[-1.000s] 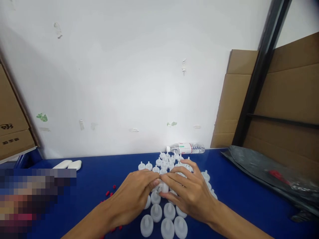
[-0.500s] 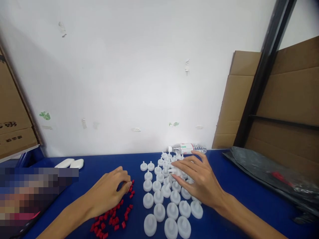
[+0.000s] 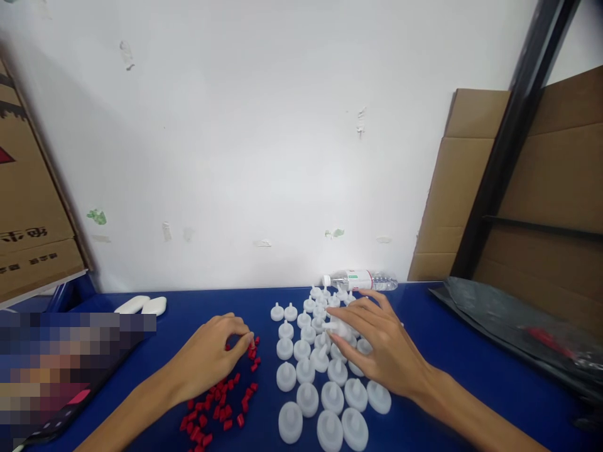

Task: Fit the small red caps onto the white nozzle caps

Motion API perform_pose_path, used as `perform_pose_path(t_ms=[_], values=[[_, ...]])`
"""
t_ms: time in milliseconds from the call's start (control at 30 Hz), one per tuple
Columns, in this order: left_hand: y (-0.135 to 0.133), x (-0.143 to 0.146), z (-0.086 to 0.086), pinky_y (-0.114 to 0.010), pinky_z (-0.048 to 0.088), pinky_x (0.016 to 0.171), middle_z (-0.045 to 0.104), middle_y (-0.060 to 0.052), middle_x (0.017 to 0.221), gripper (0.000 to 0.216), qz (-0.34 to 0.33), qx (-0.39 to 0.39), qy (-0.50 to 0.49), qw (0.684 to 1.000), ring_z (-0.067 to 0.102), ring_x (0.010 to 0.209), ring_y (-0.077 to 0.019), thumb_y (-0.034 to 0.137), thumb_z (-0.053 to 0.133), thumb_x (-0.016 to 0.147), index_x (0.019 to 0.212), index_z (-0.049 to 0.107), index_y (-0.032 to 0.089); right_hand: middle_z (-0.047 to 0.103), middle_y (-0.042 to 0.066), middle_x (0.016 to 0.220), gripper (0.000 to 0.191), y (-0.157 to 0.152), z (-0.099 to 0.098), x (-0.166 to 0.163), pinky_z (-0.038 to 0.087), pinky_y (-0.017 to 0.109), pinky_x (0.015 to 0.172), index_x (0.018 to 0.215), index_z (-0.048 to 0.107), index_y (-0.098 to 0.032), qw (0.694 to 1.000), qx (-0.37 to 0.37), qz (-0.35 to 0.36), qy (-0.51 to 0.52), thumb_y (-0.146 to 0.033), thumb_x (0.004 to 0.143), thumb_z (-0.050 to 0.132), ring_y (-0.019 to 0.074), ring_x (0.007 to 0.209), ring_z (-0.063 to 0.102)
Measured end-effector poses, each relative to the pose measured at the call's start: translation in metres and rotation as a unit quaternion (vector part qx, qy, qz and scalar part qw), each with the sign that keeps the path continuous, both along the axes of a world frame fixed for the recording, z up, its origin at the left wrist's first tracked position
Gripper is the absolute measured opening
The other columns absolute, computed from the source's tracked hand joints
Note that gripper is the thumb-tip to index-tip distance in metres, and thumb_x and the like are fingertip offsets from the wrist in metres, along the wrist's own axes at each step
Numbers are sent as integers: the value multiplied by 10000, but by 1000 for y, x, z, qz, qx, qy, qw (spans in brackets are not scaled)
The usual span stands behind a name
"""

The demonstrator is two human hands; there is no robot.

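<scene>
Head view shows what looks like a picking step, with the left hand (image 3: 211,348) at the loose red pieces (image 3: 228,424) and the right hand (image 3: 386,345) holding a part ready. Left thumb and fingers curl closely together at the far end of the red scatter; whether a piece is pinched between them, I cannot tell. The right thumb and fingers grip a white spouted cap (image 3: 342,328), its spout pointing left, above the other white caps (image 3: 355,430), which stand mostly spout-up in loose rows on the blue table (image 3: 211,301). The red pieces lie left of those rows, partly beneath the left hand and forearm. Behind the caps, a clear bottle (image 3: 358,279) lies on its side near the wall (image 3: 264,157). In my judgement, the next move calls for a fine pinch on one red piece, without dragging its neighbours, and a steady right hold that keeps the spout exposed and clear of the standing caps.
</scene>
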State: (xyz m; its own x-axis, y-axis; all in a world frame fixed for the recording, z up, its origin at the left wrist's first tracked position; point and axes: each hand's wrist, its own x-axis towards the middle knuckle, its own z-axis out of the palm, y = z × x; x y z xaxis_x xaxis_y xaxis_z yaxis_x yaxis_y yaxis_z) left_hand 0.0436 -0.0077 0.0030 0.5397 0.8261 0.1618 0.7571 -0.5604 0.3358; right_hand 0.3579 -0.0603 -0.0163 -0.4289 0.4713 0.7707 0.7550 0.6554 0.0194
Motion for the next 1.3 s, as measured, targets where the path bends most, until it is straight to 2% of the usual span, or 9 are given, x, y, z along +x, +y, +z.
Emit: perform_pose_path(t_ms=[267,433,533,633,733,833,1000,1133,1300], values=[[2,-2,1,-311,383,653,694,-15,748,456,10,-1,-16,1000,568,661,-193,450,430,989,677,672,223,729,48,1069,321,1,0,0,318,520,1112,1289,546,-207,1000,-1,-1,5,-167,973,584,209,967,674],[5,1,-3,-292,419,621,726,-26,738,584,28,-111,-175,978,605,677,-209,593,357,994,758,747,229,714,39,1016,153,1,4,2,372,474,1048,1078,557,-219,1000,24,-12,16,-122,960,546,212,971,682],[7,1,-3,-284,407,573,725,-34,736,575,44,-139,-231,962,567,637,-202,622,390,965,780,757,221,725,27,1007,122,5,4,8,366,484,1059,1033,563,-227,999,18,-29,22,-127,967,537,212,966,695],[10,-2,-5,-303,454,648,729,-35,833,472,63,-105,-249,961,594,711,-215,597,461,938,892,748,225,721,52,1087,58,11,3,17,351,517,1088,994,596,-228,998,1,-60,18,-178,980,571,244,1077,674],[15,-6,-11,-339,493,766,713,-45,942,410,86,-61,-261,959,634,854,-244,575,503,926,1002,714,231,693,86,1113,58,15,1,23,423,516,1005,991,655,-221,996,-12,-92,5,-258,985,612,278,1076,652],[19,-6,-18,-314,497,685,629,-19,928,406,116,-20,-287,951,617,769,-207,562,573,893,1132,636,240,691,74,978,120,19,-1,25,481,472,874,1004,701,-216,994,-29,-103,-2,-288,998,605,258,919,661],[22,-4,-23,-249,444,548,482,55,802,410,115,12,-328,938,539,610,-142,523,570,912,1223,510,263,712,39,854,206,21,-5,23,495,429,831,971,736,-221,993,-56,-100,-17,-308,1026,557,221,815,676],[21,-6,-24,-224,374,459,505,52,789,410,114,-13,-329,937,562,572,-142,550,520,947,1247,505,271,736,35,856,224,22,-6,23,504,407,811,976,742,-226,993,-63,-103,-21,-328,1029,549,221,810,700],[23,-6,-28,-236,397,449,560,37,886,418,117,-26,-326,938,596,498,-125,559,504,951,1259,507,277,750,32,852,233,23,-5,25,501,413,816,971,742,-236,992,-57,-110,-20,-330,1032,538,228,817,713]])
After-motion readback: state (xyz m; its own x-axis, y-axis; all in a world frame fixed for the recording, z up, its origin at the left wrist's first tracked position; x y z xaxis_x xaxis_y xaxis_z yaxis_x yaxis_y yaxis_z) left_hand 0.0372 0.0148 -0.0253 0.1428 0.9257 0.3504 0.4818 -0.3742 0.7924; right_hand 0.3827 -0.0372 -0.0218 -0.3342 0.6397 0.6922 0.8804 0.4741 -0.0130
